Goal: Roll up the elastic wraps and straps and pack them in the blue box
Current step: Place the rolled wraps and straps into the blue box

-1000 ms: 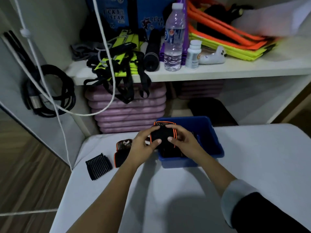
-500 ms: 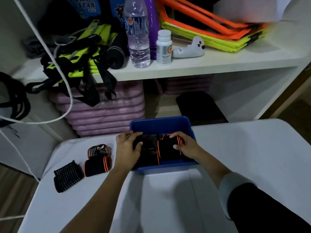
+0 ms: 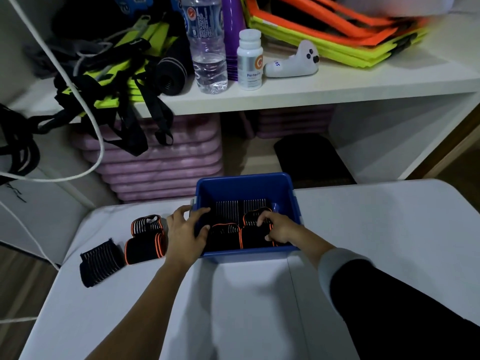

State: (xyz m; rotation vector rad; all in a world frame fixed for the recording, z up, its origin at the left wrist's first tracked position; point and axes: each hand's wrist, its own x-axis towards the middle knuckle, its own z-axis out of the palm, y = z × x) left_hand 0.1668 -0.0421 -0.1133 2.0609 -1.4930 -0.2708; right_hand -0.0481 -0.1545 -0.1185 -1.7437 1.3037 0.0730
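Observation:
The blue box [image 3: 246,184] stands at the table's far edge and holds several rolled black wraps. My right hand [image 3: 279,228] is inside it, fingers and thumb curled round an orange-trimmed rolled wrap [image 3: 253,236] at the near right. My left hand [image 3: 185,229] rests on the box's left wall with its fingers spread over the rim, holding nothing. Left of the box on the table lie two orange-trimmed rolls [image 3: 146,224] [image 3: 144,248] and a black striped wrap [image 3: 101,261].
The white table [image 3: 376,229] runs toward me and to the right. Behind it is a white shelf [image 3: 311,92] with a water bottle [image 3: 207,45], a pill bottle [image 3: 250,61], yellow-black straps [image 3: 117,81] and orange-yellow frames. Pink mats [image 3: 161,165] are stacked below. A white cord [image 3: 85,107] hangs at left.
The rolled wrap went from above the box's near edge down into the box. My left hand slid off the wraps to the box's left wall. The camera moved closer.

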